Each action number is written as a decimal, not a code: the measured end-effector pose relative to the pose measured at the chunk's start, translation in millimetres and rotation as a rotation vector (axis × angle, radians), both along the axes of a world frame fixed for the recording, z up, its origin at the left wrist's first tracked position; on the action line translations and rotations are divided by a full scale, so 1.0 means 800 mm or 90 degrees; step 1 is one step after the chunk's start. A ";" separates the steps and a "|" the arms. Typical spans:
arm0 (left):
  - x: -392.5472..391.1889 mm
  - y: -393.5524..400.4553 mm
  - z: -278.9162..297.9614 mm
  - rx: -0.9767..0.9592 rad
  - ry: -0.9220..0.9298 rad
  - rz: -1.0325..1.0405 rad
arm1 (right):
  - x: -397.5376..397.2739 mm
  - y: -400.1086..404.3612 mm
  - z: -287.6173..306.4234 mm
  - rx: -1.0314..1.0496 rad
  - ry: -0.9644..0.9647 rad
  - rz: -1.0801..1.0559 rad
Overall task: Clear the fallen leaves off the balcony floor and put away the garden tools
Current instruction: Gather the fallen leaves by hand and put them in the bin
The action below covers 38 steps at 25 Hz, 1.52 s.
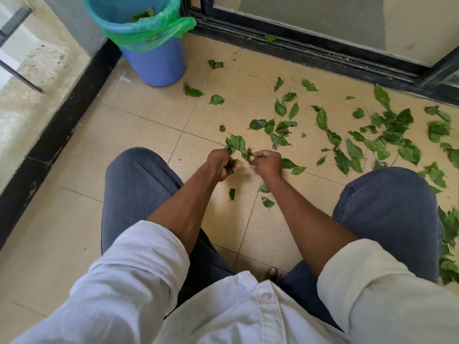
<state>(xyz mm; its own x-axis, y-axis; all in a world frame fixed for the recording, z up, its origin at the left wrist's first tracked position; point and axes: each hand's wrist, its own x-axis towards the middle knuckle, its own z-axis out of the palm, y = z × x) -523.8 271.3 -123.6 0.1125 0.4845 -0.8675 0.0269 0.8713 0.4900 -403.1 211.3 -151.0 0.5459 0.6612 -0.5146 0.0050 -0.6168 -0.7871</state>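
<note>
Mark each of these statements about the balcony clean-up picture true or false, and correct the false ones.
1. The left hand holds a bunch of leaves. True.
2. The blue bin has no liner. False: a green plastic bag lines it and folds over its rim.
3. Some leaves already lie inside the bin. True.
4. Most loose leaves lie on the tiled floor to the person's left. False: they are scattered to the right, toward the sliding door track.
5. The right hand rests flat on a knee. False: it pinches leaves next to the left hand.
</note>
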 end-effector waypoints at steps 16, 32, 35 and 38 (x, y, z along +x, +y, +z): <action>0.022 0.012 0.000 -0.026 -0.020 0.120 | 0.032 -0.017 -0.026 -0.090 -0.401 0.301; -0.007 0.022 -0.019 0.000 0.034 0.112 | 0.004 0.053 0.027 0.001 0.039 0.176; -0.013 0.024 -0.013 -0.013 0.035 0.143 | 0.008 0.041 -0.010 -0.077 -0.321 0.283; -0.012 0.024 -0.009 -0.018 0.027 0.134 | -0.003 0.013 -0.044 -0.062 -0.451 0.369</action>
<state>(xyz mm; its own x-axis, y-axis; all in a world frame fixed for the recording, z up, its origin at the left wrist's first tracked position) -533.7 290.1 -130.6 -0.0256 0.4687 -0.8830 -0.1362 0.8734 0.4676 -405.4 221.3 -186.3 0.3516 0.9009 -0.2544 0.7948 -0.4309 -0.4274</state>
